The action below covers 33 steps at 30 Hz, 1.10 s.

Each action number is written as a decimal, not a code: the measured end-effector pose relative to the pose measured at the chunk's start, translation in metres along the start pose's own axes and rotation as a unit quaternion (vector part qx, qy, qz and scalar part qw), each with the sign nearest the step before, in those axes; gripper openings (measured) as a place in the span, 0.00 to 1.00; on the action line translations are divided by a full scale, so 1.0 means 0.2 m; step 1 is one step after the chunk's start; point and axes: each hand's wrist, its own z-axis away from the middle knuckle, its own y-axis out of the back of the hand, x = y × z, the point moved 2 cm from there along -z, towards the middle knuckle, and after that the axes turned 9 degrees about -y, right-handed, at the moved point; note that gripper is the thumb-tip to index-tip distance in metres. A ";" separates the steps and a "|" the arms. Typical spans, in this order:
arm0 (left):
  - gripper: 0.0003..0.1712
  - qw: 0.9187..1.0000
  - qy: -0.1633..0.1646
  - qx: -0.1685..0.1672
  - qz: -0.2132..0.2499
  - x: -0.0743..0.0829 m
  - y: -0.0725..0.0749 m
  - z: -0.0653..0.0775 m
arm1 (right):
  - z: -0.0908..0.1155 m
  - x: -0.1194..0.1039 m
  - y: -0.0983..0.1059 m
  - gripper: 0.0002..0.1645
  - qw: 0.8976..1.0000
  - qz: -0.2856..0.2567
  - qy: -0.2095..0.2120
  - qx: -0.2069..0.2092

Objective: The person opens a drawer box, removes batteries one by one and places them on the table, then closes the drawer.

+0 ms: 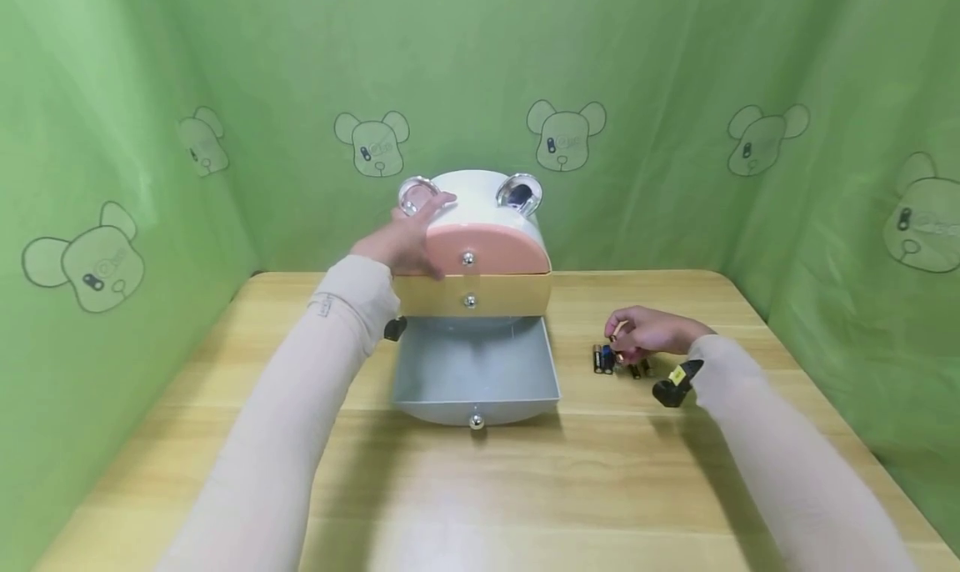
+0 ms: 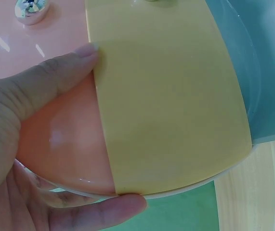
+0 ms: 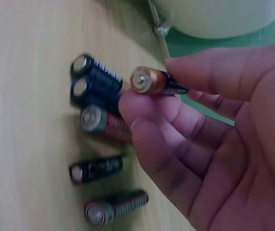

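Observation:
A small cabinet (image 1: 486, 201) with a white top and two shiny round ears stands on the table. Its pink drawer (image 1: 487, 248) and yellow drawer (image 1: 502, 295) are closed; the grey-blue bottom drawer (image 1: 476, 363) is pulled out, with nothing seen inside. At the cabinet's left side, my left hand (image 1: 401, 243) grips it, thumb across the pink front, other fingers round the side. To the right of the open drawer, my right hand (image 1: 651, 332) pinches a black-and-copper battery (image 3: 149, 81) between thumb and fingertips. Several batteries (image 3: 96, 171) lie beneath that hand.
A wooden table (image 1: 465, 489) carries everything. Green curtains (image 1: 465, 72) with printed bear heads close off the back and both sides. The open drawer's round silver knob (image 1: 476, 422) juts toward me.

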 end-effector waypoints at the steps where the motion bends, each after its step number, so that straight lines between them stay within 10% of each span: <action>1: 0.74 1.000 0.001 -0.001 -0.001 0.00 0.00 0.00 | 0.00 0.01 0.01 0.19 1.000 0.001 0.003 0.001; 16: 0.73 1.000 -0.003 0.001 -0.008 0.00 0.01 0.00 | 0.03 0.10 0.06 0.17 0.993 0.054 0.004 0.106; 33: 0.74 1.000 0.003 0.000 -0.006 -0.01 0.00 -0.02 | -0.05 0.11 0.05 0.18 0.951 0.179 -0.001 0.251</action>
